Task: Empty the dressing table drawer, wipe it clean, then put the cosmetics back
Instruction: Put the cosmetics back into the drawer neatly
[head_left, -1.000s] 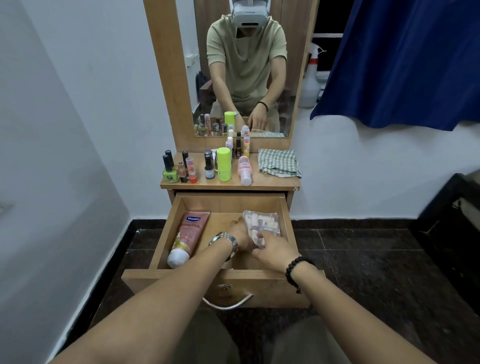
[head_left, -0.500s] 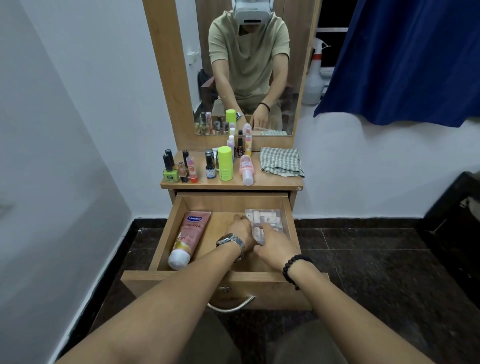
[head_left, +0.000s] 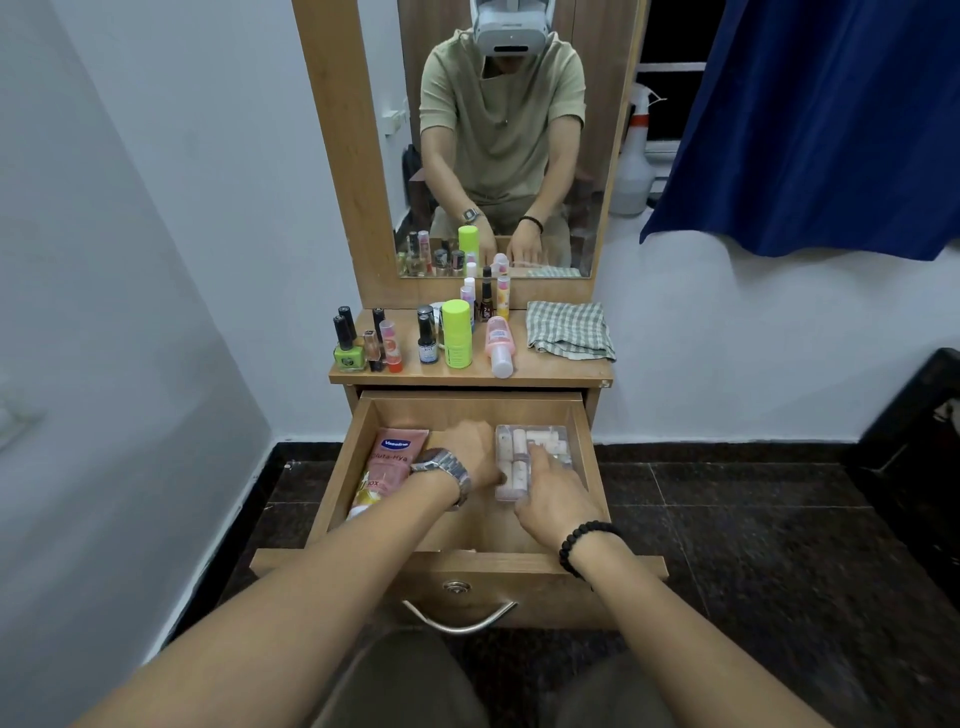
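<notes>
The wooden drawer (head_left: 457, 564) is pulled out under the dressing table. A pink Vaseline tube (head_left: 389, 467) lies along its left side. At its right side a clear plastic box (head_left: 558, 441) of small tubes lies flat on the drawer floor. My left hand (head_left: 467, 452) is beside the box, with the thumb against its near left corner; the fingers are hidden. My right hand (head_left: 553, 493) rests straight fingers on the box's near end. Several bottles, among them a lime-green one (head_left: 456, 335) and a pink one (head_left: 498, 340), stand or lie on the tabletop.
A folded checked cloth (head_left: 569, 330) lies on the right of the tabletop. The mirror (head_left: 498, 156) rises behind it. A white wall is at the left, and a blue curtain (head_left: 810, 119) and dark furniture (head_left: 914, 441) are at the right. My knees are below the drawer front.
The plastic box, held tilted above the drawer a second ago, now lies flat at the drawer's right side. Both hands have moved deeper into the drawer with it.
</notes>
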